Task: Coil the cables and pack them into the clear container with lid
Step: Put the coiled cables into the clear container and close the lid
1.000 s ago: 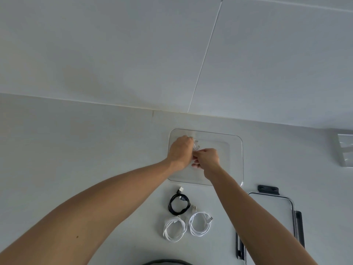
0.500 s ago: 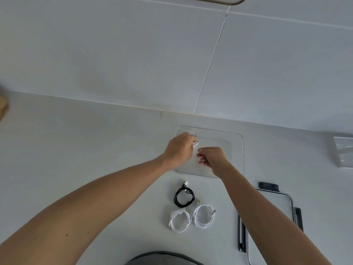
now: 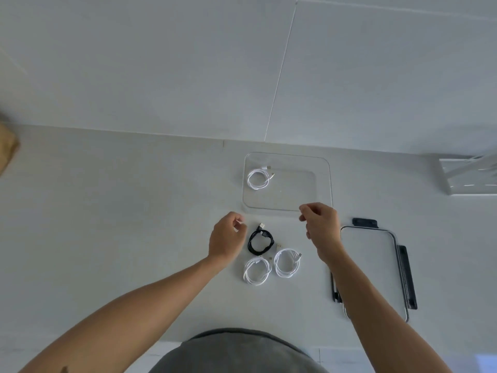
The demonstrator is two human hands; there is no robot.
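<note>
A clear container (image 3: 324, 168) stands on the white table with one coiled white cable (image 3: 258, 179) in its far-left corner. In front of it lie a coiled black cable (image 3: 260, 241) and two coiled white cables (image 3: 256, 271) (image 3: 287, 263). My left hand (image 3: 226, 241) hovers just left of the black cable, fingers loosely curled, holding nothing. My right hand (image 3: 321, 224) hangs over the container's near-right edge, also empty. The clear lid (image 3: 372, 265) with black clips lies to the right, partly under my right forearm.
A wall rises right behind the container. A clear acrylic piece (image 3: 468, 176) sits at the far right edge. A brown object (image 3: 6, 153) shows at the left edge. My grey-clothed body (image 3: 236, 351) is at the table's near edge.
Both hands have let go of the white cable inside the container and drawn back toward me. The left hand is now beside the black cable.
</note>
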